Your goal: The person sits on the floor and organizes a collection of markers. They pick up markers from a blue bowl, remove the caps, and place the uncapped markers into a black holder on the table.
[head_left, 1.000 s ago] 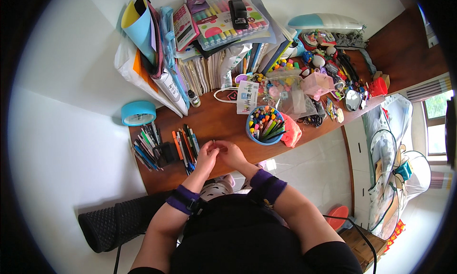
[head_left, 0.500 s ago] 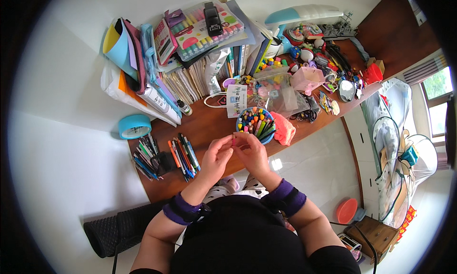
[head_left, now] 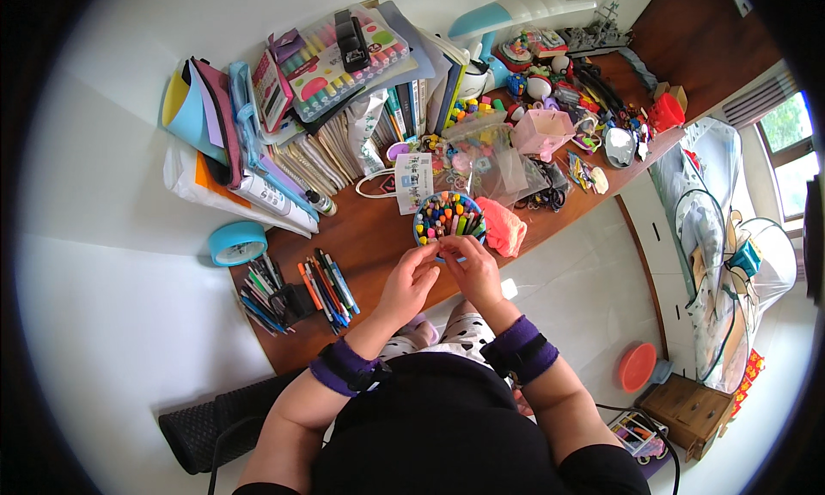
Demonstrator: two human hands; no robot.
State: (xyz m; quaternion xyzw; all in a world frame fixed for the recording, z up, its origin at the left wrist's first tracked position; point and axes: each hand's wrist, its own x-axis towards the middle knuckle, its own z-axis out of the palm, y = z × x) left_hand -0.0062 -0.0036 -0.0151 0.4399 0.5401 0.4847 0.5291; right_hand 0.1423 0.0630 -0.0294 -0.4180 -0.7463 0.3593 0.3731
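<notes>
My left hand (head_left: 409, 282) and my right hand (head_left: 475, 273) meet at the near rim of a round blue basket (head_left: 482, 241). Thumbs and fingers of both are pinched together, and what sits between the fingertips is too small and hidden to name. Upright in the basket stand many colourful crayons and markers (head_left: 447, 211). Right beside it lies a crumpled coral-pink cloth (head_left: 503, 227). To the left on the desk, a row of pens (head_left: 328, 287) lies next to a black pen holder (head_left: 294, 301) with more pens around it.
Books and folders (head_left: 318, 155) line the wall, topped by a marker case (head_left: 348, 61). A blue tape roll (head_left: 237, 243) stands at the left. Plastic bags (head_left: 490, 164), a pink box (head_left: 543, 132) and toys crowd the right. A lamp (head_left: 520, 14) arches at the back.
Both hands have moved slightly right, closer over the basket's near rim, still pinched together. The small pink thing seen between the fingertips earlier is now hard to make out. The view has shifted a little.
</notes>
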